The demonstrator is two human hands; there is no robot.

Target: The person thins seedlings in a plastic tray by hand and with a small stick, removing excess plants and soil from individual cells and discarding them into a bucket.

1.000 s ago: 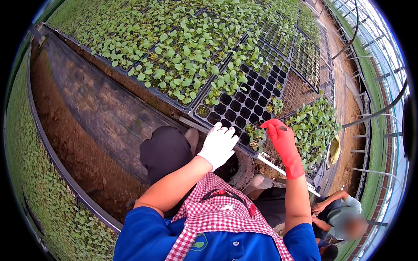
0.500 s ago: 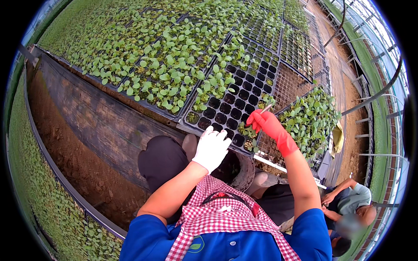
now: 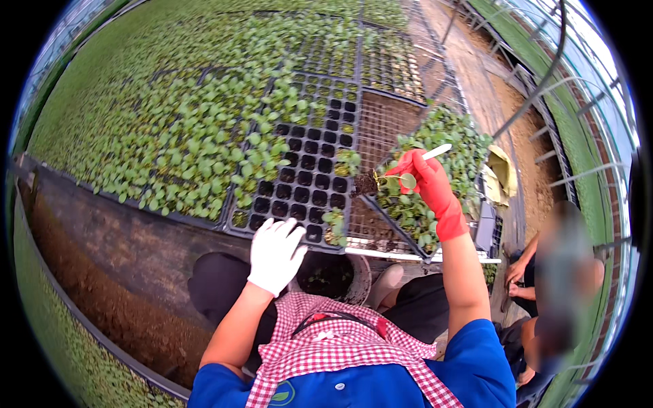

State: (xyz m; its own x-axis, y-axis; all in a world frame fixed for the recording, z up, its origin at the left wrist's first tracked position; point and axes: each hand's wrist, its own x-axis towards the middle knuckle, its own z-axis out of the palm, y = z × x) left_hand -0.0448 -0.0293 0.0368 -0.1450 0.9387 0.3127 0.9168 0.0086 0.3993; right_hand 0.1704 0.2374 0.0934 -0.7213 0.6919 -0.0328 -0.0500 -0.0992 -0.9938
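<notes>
My right hand (image 3: 427, 180), in a red rubber glove, is closed on a seedling (image 3: 407, 181). A dark soil plug (image 3: 366, 183) hangs from its roots, pointing left. A slim white-handled tool (image 3: 437, 151) also sticks out of the red glove; its other end is hidden. That hand is above the leafy seedlings (image 3: 445, 139) right of the black cell tray (image 3: 289, 182). My left hand (image 3: 276, 254), white-gloved, lies with fingers stretched out on the tray's near edge. Many cells there show only dark insides, while seedlings stand along its left side and a few at its right edge.
Trays dense with seedlings (image 3: 163, 149) spread to the left and far side. A bucket (image 3: 359, 285) with dark contents stands between my legs. Brown mesh (image 3: 381, 126) lies right of the tray. A white rail (image 3: 381, 253) runs along the front. Other people (image 3: 520, 272) sit at the lower right.
My right hand has moved rightward off the cell tray, and a seedling with its soil plug now shows in it. My left hand stays at the tray's near edge. The view has shifted.
</notes>
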